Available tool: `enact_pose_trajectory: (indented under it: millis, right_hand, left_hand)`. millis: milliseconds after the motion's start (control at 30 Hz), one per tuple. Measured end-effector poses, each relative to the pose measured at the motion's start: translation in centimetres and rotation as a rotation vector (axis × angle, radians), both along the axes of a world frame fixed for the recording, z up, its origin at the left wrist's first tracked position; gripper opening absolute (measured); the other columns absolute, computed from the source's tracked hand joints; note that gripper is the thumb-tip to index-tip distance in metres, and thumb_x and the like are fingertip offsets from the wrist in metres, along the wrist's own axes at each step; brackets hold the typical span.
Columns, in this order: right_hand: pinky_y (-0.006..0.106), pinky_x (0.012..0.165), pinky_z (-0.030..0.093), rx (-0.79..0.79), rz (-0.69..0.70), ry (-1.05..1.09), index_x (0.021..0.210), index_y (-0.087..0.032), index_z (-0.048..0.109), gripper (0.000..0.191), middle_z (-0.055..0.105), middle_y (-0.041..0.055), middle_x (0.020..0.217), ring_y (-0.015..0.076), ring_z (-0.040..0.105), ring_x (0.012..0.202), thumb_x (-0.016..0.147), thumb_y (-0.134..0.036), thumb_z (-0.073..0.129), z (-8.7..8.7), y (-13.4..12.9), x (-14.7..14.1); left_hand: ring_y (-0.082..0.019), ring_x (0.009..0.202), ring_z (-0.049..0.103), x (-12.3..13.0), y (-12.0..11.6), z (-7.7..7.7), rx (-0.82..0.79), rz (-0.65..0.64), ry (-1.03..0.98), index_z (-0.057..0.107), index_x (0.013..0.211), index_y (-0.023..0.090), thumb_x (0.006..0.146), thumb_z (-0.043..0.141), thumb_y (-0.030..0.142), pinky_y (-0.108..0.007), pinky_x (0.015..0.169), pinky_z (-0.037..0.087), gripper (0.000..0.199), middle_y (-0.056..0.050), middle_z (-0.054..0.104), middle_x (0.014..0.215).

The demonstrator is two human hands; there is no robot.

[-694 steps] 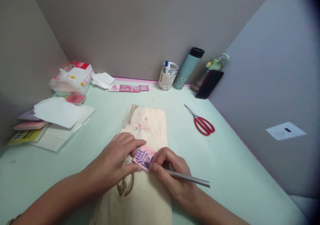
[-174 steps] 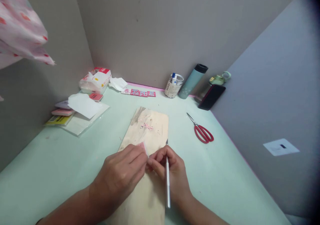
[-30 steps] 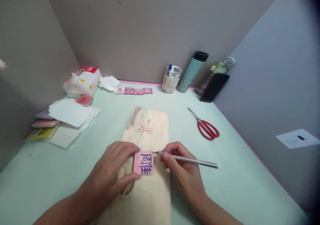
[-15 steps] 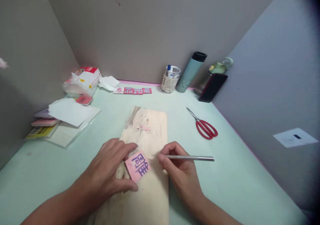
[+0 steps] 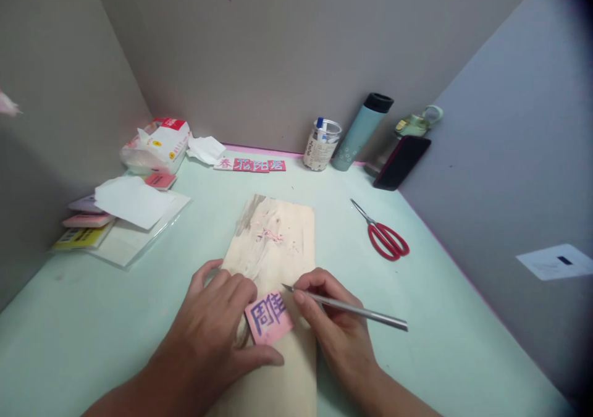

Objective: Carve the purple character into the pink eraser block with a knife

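Observation:
A square pink carving block point(image 5: 269, 319) with a purple character drawn on its face lies on the wooden board point(image 5: 299, 247). My left hand point(image 5: 215, 315) curls around its left side, with fingers at the upper left edge and the thumb along the lower edge. In my right hand point(image 5: 340, 321) is a silver craft knife point(image 5: 375, 315), pinched between thumb and fingers like a pen. The blade points left, just above the block's upper right corner; whether it touches anything, I cannot tell. Small pink shavings point(image 5: 271, 236) lie farther up the board.
Red-handled scissors point(image 5: 388, 241) lie to the right. At the back stand a jar point(image 5: 321, 148), a blue bottle point(image 5: 364, 133) and a phone point(image 5: 402, 164). Several carved pink tiles point(image 5: 250, 165) form a row. Papers point(image 5: 134, 202) and a tissue pack point(image 5: 157, 146) sit at the left.
The pink block has turned counterclockwise, so its character stands more upright. My left hand has shifted right with it. The knife has tilted, its rear end lower.

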State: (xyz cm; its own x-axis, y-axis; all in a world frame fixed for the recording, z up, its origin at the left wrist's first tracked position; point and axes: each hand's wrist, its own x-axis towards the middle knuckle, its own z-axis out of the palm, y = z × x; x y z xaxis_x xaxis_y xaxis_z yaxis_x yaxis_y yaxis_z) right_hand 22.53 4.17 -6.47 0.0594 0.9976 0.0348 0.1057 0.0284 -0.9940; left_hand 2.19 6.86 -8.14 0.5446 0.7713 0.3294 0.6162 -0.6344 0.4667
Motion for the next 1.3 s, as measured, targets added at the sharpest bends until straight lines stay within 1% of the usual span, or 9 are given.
enact_pose_trajectory:
  millis: [100, 233, 300, 433, 500, 567, 633, 933, 1300]
  right_hand:
    - [0.022, 0.055, 0.044, 0.038, -0.008, -0.028, 0.082, -0.021, 0.064, 0.017, 0.060, -0.0017, 0.068, 0.0131, 0.054, 0.061, 0.092, -0.033, 0.068, -0.1, -0.3, -0.1]
    - [0.023, 0.056, 0.046, 0.064, -0.015, -0.102, 0.082, -0.021, 0.060, 0.016, 0.060, -0.0014, 0.069, 0.0136, 0.055, 0.061, 0.094, -0.031, 0.065, -0.5, -0.7, -0.1]
    - [0.023, 0.056, 0.046, 0.080, 0.003, -0.112, 0.082, -0.021, 0.058, 0.016, 0.060, -0.0015, 0.069, 0.0134, 0.056, 0.061, 0.095, -0.029, 0.063, -0.6, -0.9, -0.2]
    - [0.024, 0.054, 0.044, 0.112, 0.094, -0.117, 0.082, -0.022, 0.055, 0.018, 0.061, -0.0015, 0.067, 0.0133, 0.057, 0.058, 0.099, -0.026, 0.058, -0.4, -1.4, -0.6]
    - [0.025, 0.053, 0.042, 0.121, 0.140, -0.179, 0.082, -0.022, 0.054, 0.018, 0.061, -0.0005, 0.070, 0.0135, 0.055, 0.058, 0.100, -0.025, 0.056, -0.4, -1.7, -0.7]
    - [0.025, 0.053, 0.039, 0.144, 0.174, -0.254, 0.083, -0.022, 0.053, 0.016, 0.059, -0.0008, 0.072, 0.0128, 0.051, 0.058, 0.099, -0.023, 0.055, -0.4, -2.0, -0.7]
    - [0.025, 0.053, 0.038, 0.163, 0.195, -0.298, 0.084, -0.022, 0.052, 0.015, 0.057, -0.0016, 0.072, 0.0121, 0.048, 0.057, 0.099, -0.022, 0.055, -0.6, -2.1, -0.7]
    - [0.027, 0.053, 0.039, 0.179, 0.180, -0.332, 0.081, -0.023, 0.052, 0.018, 0.061, 0.0009, 0.072, 0.0138, 0.053, 0.058, 0.099, -0.021, 0.053, -0.6, -1.7, -1.0]
    - [0.027, 0.054, 0.041, 0.197, 0.216, -0.354, 0.086, -0.023, 0.053, 0.014, 0.064, 0.0018, 0.076, 0.0139, 0.056, 0.060, 0.099, -0.021, 0.053, -0.5, -1.6, -1.1]
  left_hand:
    - [-0.021, 0.073, 0.055, -0.2, -0.1, 0.1, -0.020, -0.042, 0.006, 0.047, 0.087, 0.023, 0.071, 0.088, 0.056, -0.054, 0.100, 0.031, 0.055, 0.006, 0.055, 0.076]
    - [-0.017, 0.075, 0.056, -1.7, 0.5, 0.9, -0.223, -0.201, 0.096, 0.050, 0.090, 0.023, 0.077, 0.083, 0.018, -0.049, 0.109, 0.026, 0.035, 0.009, 0.055, 0.078]
    - [-0.016, 0.077, 0.057, -2.2, 0.8, 1.3, -0.254, -0.237, 0.097, 0.053, 0.089, 0.024, 0.083, 0.073, 0.011, -0.047, 0.113, 0.023, 0.024, 0.009, 0.054, 0.079]
    - [-0.020, 0.095, 0.058, -2.1, 0.8, 1.1, -0.226, -0.204, 0.011, 0.055, 0.089, 0.024, 0.090, 0.074, 0.022, -0.044, 0.113, 0.026, 0.020, 0.004, 0.059, 0.092]
    - [-0.025, 0.116, 0.056, -2.0, 0.8, 0.6, -0.222, -0.193, -0.035, 0.055, 0.105, 0.025, 0.091, 0.076, 0.032, -0.044, 0.118, 0.022, 0.026, 0.000, 0.063, 0.110]
    - [-0.026, 0.136, 0.046, -2.1, 0.9, 0.0, -0.214, -0.197, -0.068, 0.050, 0.126, 0.026, 0.093, 0.072, 0.043, -0.044, 0.124, 0.015, 0.044, -0.003, 0.063, 0.129]
    - [-0.024, 0.144, 0.041, -2.1, 1.0, -0.5, -0.228, -0.220, -0.082, 0.042, 0.140, 0.030, 0.096, 0.068, 0.047, -0.044, 0.127, 0.010, 0.054, -0.003, 0.061, 0.140]
    - [-0.025, 0.141, 0.049, -1.9, 1.2, -0.3, -0.278, -0.240, -0.114, 0.046, 0.141, 0.028, 0.092, 0.072, 0.036, -0.051, 0.128, 0.017, 0.056, -0.004, 0.067, 0.135]
    - [-0.025, 0.142, 0.048, -1.9, 1.2, -0.3, -0.278, -0.235, -0.098, 0.053, 0.133, 0.026, 0.088, 0.077, 0.034, -0.051, 0.128, 0.018, 0.051, -0.004, 0.066, 0.137]
